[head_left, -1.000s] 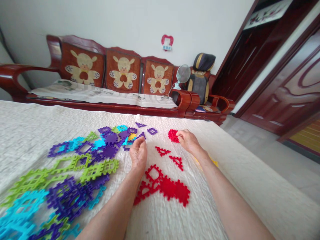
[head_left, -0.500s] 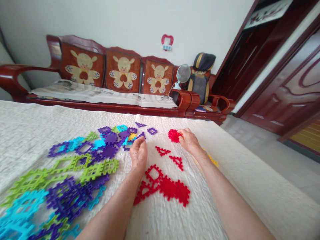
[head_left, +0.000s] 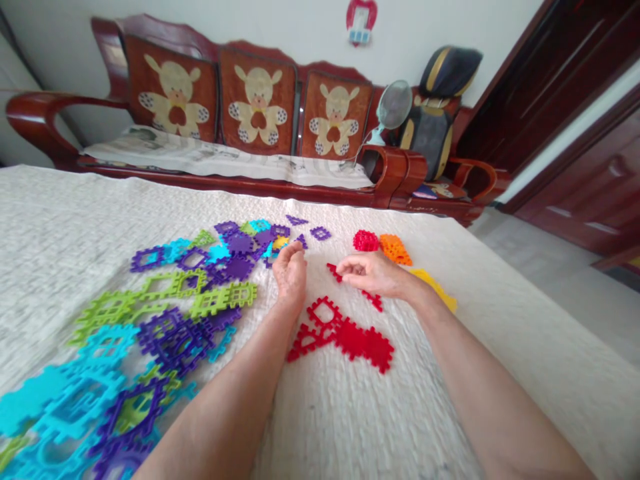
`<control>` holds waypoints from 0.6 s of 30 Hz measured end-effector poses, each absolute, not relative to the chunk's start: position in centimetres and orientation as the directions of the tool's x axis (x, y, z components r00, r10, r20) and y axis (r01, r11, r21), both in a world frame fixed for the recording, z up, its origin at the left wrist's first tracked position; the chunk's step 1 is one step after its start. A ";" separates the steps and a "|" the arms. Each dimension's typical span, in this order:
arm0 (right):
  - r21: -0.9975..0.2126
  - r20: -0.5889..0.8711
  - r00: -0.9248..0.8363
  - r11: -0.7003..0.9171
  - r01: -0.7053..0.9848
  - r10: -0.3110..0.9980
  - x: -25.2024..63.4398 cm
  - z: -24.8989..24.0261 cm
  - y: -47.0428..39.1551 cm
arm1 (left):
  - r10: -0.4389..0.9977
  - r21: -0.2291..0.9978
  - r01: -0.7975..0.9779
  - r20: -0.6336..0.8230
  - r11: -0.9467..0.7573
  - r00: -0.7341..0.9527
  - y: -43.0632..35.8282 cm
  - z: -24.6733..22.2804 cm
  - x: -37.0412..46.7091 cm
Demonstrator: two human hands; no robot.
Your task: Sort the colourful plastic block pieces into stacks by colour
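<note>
Sofa [head_left: 220, 181]: qty 1. On it: 3 bear cushions [head_left: 258, 107]. In front: 1 red stack [head_left: 365, 241], 1 orange stack [head_left: 395, 249], 2 sep. red pcs. [head_left: 334, 272]; purple pcs. [head_left: 241, 243] overlap, ct. unclear.

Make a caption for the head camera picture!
Left hand near a purple triangle, right hand near a red triangle, over a pale cloth.

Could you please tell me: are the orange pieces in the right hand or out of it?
Out: the orange pieces lie on the pale cloth, beyond the right hand, beside a red pile.
</note>
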State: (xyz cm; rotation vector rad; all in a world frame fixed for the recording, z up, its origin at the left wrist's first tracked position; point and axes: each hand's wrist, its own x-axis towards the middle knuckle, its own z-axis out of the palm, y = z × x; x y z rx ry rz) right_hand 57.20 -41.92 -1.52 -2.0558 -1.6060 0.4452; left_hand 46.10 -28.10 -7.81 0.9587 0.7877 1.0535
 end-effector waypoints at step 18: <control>-0.608 -0.050 0.248 -0.226 0.761 0.968 55.4 -0.8 -42.2 | 0.945 0.919 -0.357 -0.048 0.169 0.324 -27.9 -8.8 46.3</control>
